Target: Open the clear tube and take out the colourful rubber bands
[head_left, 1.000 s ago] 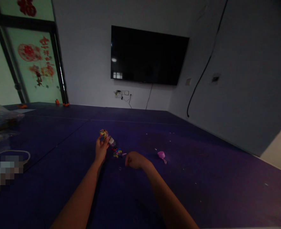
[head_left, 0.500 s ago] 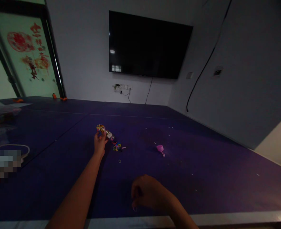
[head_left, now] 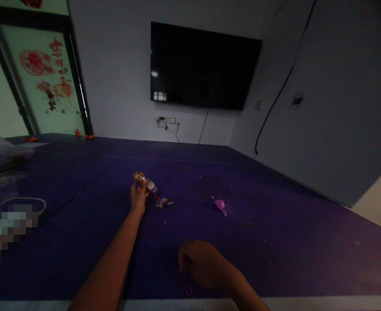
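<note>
My left hand (head_left: 139, 196) is closed around a clear plastic bottle (head_left: 150, 185) packed with small colourful pieces. The bottle is tilted, its lower end toward a little pile of colourful elastic bands (head_left: 160, 201) on the purple surface. At the near edge, my right hand (head_left: 199, 261) is curled, its fingertips partly hidden and dark. A thin pale ring-shaped band (head_left: 188, 289) shows just below the right fingers, seemingly apart from them. Another small band (head_left: 165, 221) lies between the pile and my right hand. A pink cup-like cap with a loop (head_left: 220, 204) rests farther right.
The purple surface (head_left: 294, 233) carries scattered white specks. Plastic bags (head_left: 2, 151) and a blurred-out object with a pale cord (head_left: 43, 203) are at the left. A large television (head_left: 205, 65) hangs on the far wall, and a black cable (head_left: 276, 97) runs down the right wall.
The pale ring by my right fingertips now appears lower and separate from them. My left hand keeps the tilted bottle by the pile. The whole view has shifted slightly.
</note>
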Available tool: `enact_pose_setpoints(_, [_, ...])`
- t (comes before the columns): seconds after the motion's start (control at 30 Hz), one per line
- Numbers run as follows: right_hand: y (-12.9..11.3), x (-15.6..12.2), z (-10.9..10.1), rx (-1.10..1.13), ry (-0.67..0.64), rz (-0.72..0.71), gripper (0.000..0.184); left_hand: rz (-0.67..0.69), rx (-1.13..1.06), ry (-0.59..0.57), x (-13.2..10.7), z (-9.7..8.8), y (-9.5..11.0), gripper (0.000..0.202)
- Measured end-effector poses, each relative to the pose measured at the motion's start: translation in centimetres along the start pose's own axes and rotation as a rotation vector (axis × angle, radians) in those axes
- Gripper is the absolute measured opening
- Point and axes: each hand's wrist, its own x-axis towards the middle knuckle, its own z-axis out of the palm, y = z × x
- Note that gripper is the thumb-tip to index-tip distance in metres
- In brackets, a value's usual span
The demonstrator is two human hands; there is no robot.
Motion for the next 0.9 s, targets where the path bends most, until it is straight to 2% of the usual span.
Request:
enact_pose_setpoints(0.1, [-0.1, 3.1, -1.6, -0.064, 0.096, 0.032, 0.026, -0.001, -0.001, -0.013, 0.1, -0.2, 0.0, 0.027])
enact_pose_setpoints(0.2, [0.2, 4.7, -2.6, -0.004, 0.086, 0.018, 0.025, -0.001, -0.001, -0.019, 0.1, -0.3, 0.1, 0.023])
enact_pose_setpoints(0.27, [0.5, 4.1, -2.4, 0.077, 0.022, 0.003, 0.023, -0.008, -0.004, -0.018, 0.1, -0.3, 0.1, 0.022])
enact_pose_setpoints(0.37, [0.7, 1.2, -1.1, 0.144, -0.084, 0.008, 0.014, -0.027, -0.016, -0.011, 0.2, -0.3, 0.1, 0.023])
enact_pose_setpoints(0.43, [0.4, -0.9, 0.0, 0.092, -0.066, 0.033, 0.025, -0.039, -0.028, -0.001, 0.2, -0.2, 0.0, 0.023])
enact_pose_setpoints(0.5, [0.0, -2.2, 0.8, 0.057, -0.037, 0.085, 0.028, -0.047, -0.041, 0.012, 0.3, -0.1, 0.0, 0.023])
enact_pose_setpoints(0.67, [-0.2, -2.4, 1.8, 0.012, -0.044, 0.241, 0.02, -0.061, -0.083, 0.036, 0.2, -0.1, 0.2, 0.022])
enact_pose_setpoints(0.9, [-0.1, -2.4, 2.0, 0.017, -0.028, 0.238, 0.011, -0.101, -0.165, 0.037, 0.0, 0.1, 0.6, 0.011])
